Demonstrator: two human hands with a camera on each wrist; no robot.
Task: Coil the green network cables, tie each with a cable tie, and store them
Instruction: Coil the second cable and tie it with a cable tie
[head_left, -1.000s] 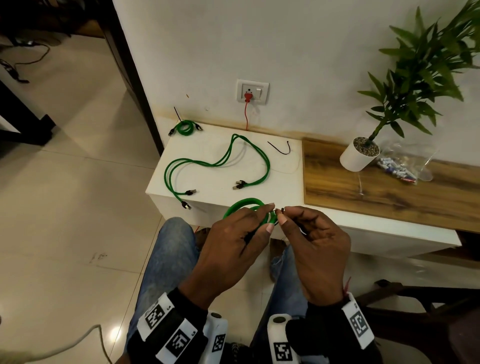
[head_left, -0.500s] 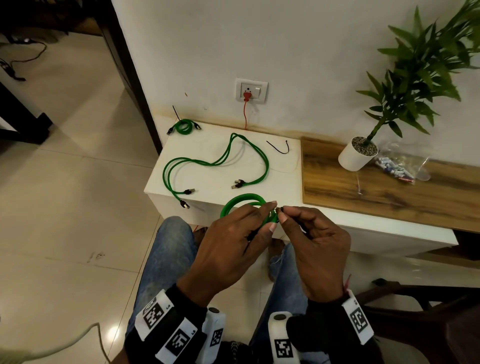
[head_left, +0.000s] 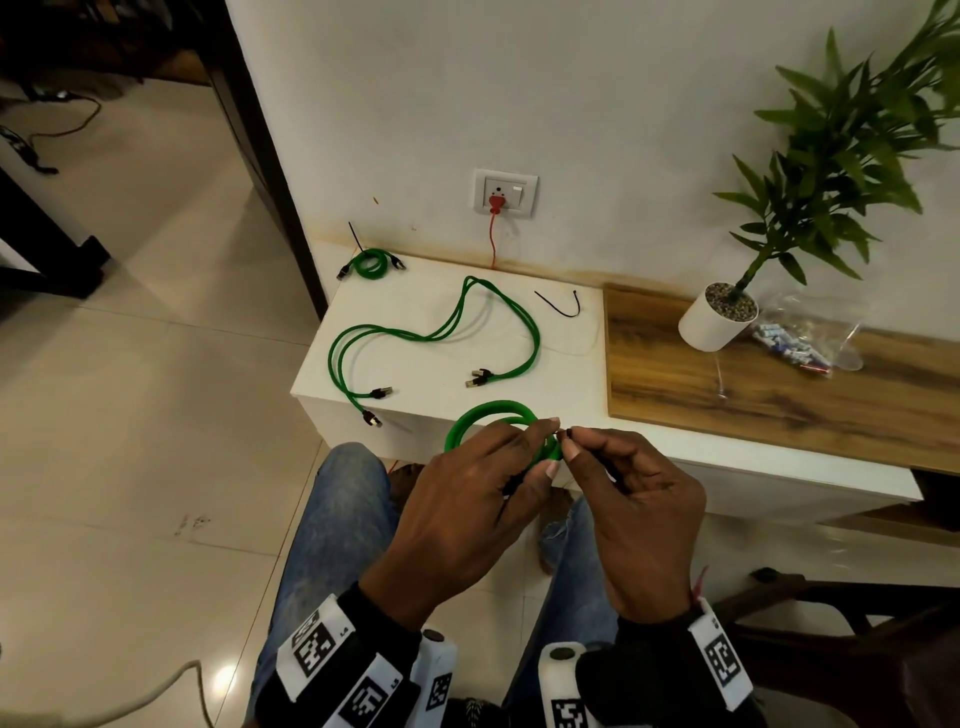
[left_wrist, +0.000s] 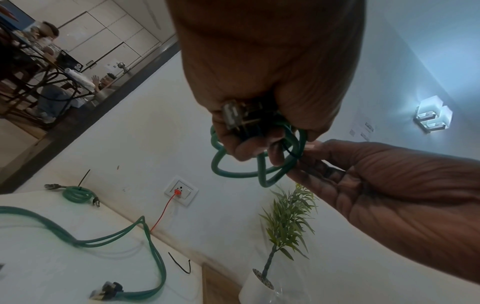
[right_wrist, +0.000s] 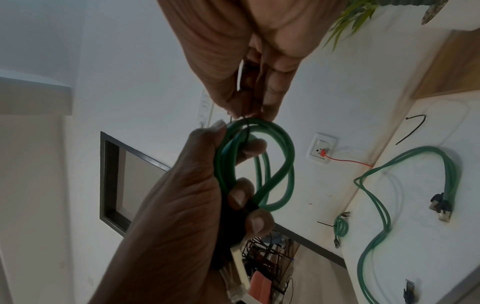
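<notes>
Head view: left hand (head_left: 467, 499) gripping coiled green cable (head_left: 488, 415) above near desk (head_left: 571, 374) edge, right hand (head_left: 634, 499) pinching black cable tie (head_left: 565, 432) just right.

Left wrist: tie (left_wrist: 291, 151) crossing the bundled strands.

Right wrist: tie (right_wrist: 242, 121) looping over coil top (right_wrist: 259, 127), tail running toward right palm.

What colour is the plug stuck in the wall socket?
Red. The plug and its thin cord are red, clearest in the head view.

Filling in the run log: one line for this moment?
left hand: holds coiled cable | right hand: pinches cable tie at coil | table: one tied coil, loose cables, spare tie
</notes>
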